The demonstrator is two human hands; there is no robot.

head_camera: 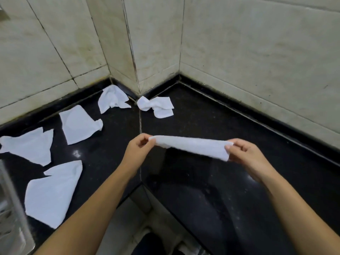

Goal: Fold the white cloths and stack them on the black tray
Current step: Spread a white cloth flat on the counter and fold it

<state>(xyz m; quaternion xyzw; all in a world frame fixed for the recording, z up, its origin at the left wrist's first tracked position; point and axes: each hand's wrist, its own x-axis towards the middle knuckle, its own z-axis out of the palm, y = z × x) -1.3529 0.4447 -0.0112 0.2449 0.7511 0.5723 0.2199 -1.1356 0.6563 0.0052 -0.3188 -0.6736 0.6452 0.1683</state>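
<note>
Both forearms outstretched, left hand (139,148) and right hand (244,153) grip pinching white cloth (193,145) ends taut

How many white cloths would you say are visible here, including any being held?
6. One cloth stretched between both hands; five on the black counter: two crumpled near the corner, three flatter along the left. None seems hidden.

Desk (211,181): black polished stone, corner-shaped. On it, five loose white cloths (77,124): three spread at left, two crumpled by the corner.
</note>
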